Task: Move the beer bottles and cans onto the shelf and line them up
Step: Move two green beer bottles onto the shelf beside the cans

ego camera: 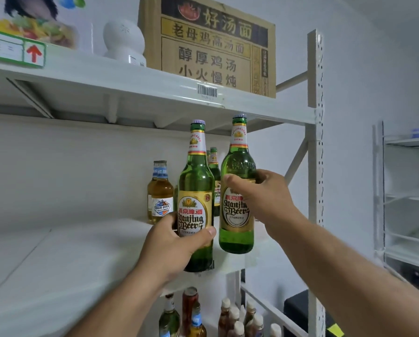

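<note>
I am standing in a stockroom: white metal racking (314, 142) with a barcode tag (207, 90) on the shelf edge, a noodle carton (211, 45) stored above, bottled drinks (237, 319) crowded on the lower tier.

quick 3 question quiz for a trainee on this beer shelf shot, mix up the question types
1. True or false: each hand holds a green bottle.
2. Which bottle is held higher? A) the one in the left hand B) the one in the right hand
3. Fill in: the amber bottle already on the shelf stands to the ____ of the held bottles.

Key
1. True: the left green bottle and the right green bottle are both gripped.
2. B
3. left
</note>
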`<action>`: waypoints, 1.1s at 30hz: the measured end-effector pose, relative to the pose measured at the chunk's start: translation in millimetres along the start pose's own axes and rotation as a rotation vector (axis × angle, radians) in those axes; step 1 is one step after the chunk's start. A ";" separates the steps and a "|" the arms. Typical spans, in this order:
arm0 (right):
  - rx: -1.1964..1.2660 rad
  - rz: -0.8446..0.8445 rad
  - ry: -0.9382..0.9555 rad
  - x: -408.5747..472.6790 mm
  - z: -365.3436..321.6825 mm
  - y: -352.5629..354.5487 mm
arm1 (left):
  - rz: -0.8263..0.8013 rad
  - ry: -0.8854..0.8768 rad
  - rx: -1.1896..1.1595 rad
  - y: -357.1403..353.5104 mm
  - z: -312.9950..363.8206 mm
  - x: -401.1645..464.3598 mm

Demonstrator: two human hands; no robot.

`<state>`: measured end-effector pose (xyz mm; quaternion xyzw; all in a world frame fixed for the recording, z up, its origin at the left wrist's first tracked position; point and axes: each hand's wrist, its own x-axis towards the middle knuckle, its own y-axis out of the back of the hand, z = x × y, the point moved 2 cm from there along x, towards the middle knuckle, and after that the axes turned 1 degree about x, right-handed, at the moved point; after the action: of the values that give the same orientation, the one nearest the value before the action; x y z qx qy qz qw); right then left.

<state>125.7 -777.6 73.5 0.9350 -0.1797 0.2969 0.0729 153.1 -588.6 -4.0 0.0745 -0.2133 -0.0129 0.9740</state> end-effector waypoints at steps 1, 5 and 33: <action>0.009 -0.011 -0.006 9.6 6.5 2.6 | 0.018 0.007 0.006 -5.1 -0.8 6.1; 0.034 -0.064 -0.023 51.1 34.9 11.4 | 0.082 0.046 0.037 -27.2 -4.0 33.2; 0.028 -0.192 -0.203 236.4 188.6 -42.5 | 0.310 0.210 0.157 -96.2 -17.4 200.0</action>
<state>421.1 -853.2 56.4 0.9741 -0.0917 0.1950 0.0692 342.7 -692.6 48.6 0.1176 -0.1201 0.1618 0.9724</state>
